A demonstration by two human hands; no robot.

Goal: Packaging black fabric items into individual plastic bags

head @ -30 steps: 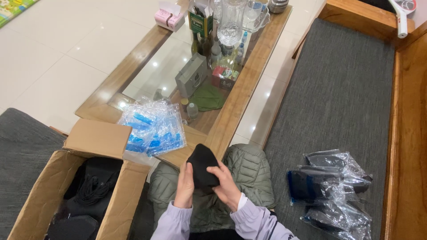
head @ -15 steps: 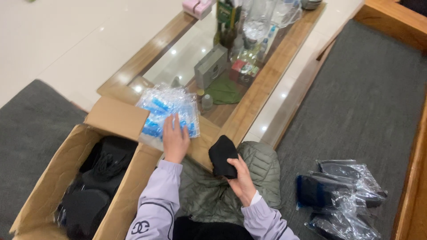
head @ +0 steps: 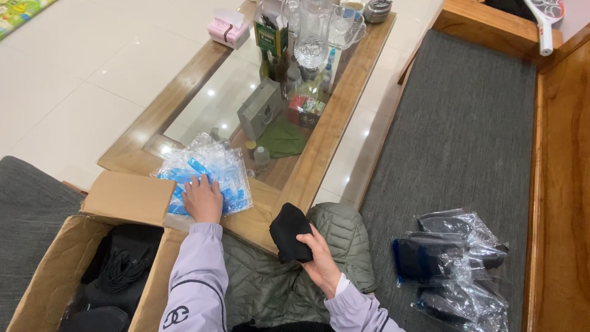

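Two things are in my hands, nearest first. My right hand point(head: 319, 261) is clamped on a black bundle point(head: 290, 232), folded cloth by the look of it, held over my lap just near of the counter point(head: 319, 147) edge. I judge it soft and light, with no stiffness of its own, so it wants gripping across the whole fold, thumb on one face and fingers behind, or it will flop open.

My left hand point(head: 203, 200) lies flat and spread on the bags point(head: 206, 169), a stack of clear plastic sleeves with blue print, at the near left corner of the counter; it presses on them but grips nothing. These look thin, slick and nearly weightless. I would expect them to slide on one another and on the glass, so one is best pinched at an edge or corner.

Near left, a box point(head: 126, 200) stands open with dark items inside. At right, on the grey mat point(head: 467, 123), bagged dark pieces point(head: 452, 261) lie well apart from my hands. Farther along the counter stand bottles and a glass jug point(head: 314, 34).
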